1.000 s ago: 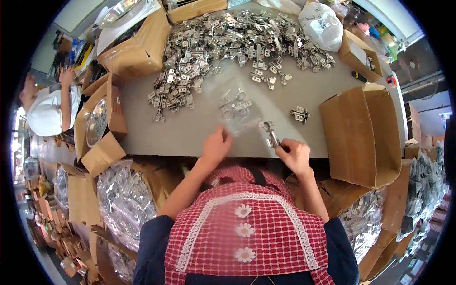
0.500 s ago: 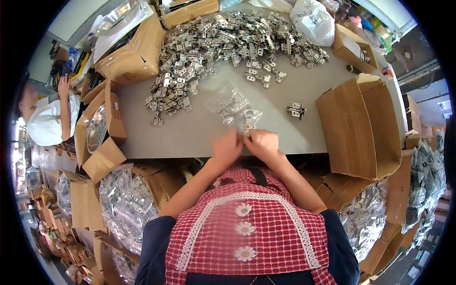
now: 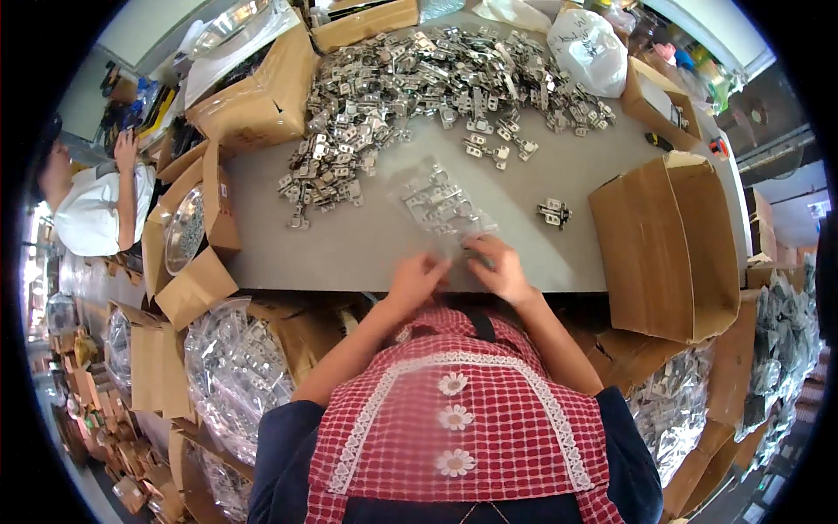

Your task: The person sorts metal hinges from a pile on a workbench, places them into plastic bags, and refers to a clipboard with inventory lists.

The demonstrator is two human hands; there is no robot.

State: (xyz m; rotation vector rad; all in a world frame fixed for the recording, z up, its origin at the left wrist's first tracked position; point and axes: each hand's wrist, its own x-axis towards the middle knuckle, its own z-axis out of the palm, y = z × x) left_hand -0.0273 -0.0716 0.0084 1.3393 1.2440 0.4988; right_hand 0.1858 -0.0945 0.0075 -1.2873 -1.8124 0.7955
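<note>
bag (image 3: 417, 197), clear plastic, metal hinges (image 3: 443, 194) inside: flat on desk (image 3: 301, 262), before loose hinge heap (image 3: 436, 79). left hand (image 3: 417, 279), right hand (image 3: 499, 271): at its near end, fingers (image 3: 483, 248) curled, grasp unclear.

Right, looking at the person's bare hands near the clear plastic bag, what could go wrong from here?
The silver metal hinges inside the clear plastic bag might slip out beside the right hand if that end is open, which I can't tell. The single silver metal hinge lying apart on the grey table, left of the brown cardboard box, might be overlooked.
</note>
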